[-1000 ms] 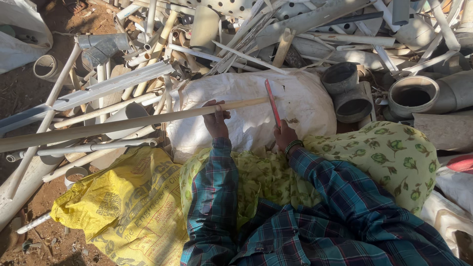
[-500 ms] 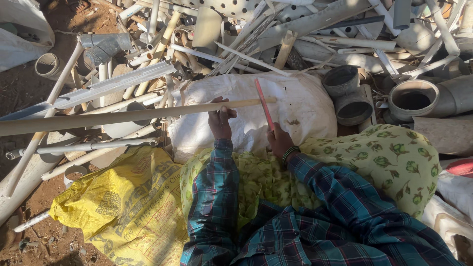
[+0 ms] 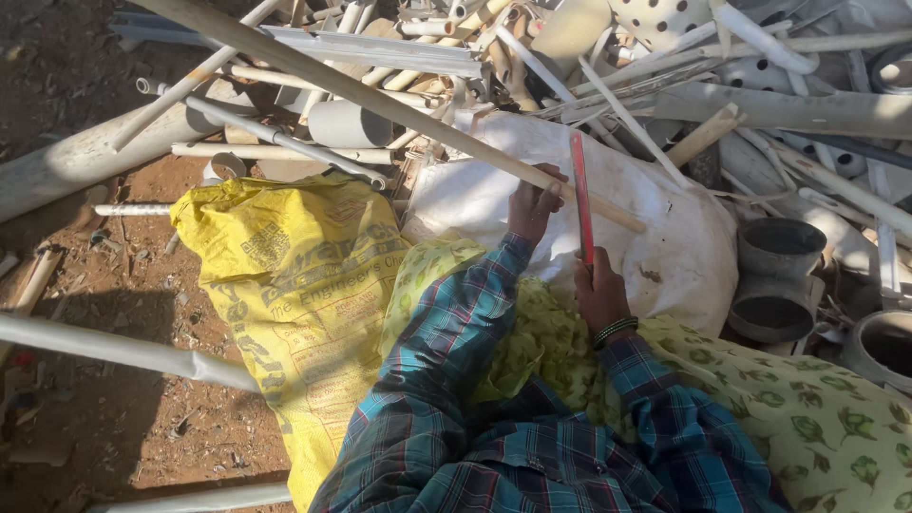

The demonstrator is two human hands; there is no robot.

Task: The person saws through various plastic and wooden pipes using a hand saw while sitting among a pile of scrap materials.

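Left hand (image 3: 532, 204) grasps long pale pipe (image 3: 380, 100) over white sack (image 3: 665, 237); right hand (image 3: 600, 294) clenched on red saw blade (image 3: 580, 195).

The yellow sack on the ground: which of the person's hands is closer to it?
Left. The left hand, gripping the long pale pipe, sits just right of the yellow sack. The right hand, holding the red blade, is farther right.

The left hand (image 3: 532, 204) grasps a long pale pipe (image 3: 380, 100) over a white sack (image 3: 665, 237); the right hand (image 3: 600, 294) holds what looks like a red hacksaw blade (image 3: 580, 195).
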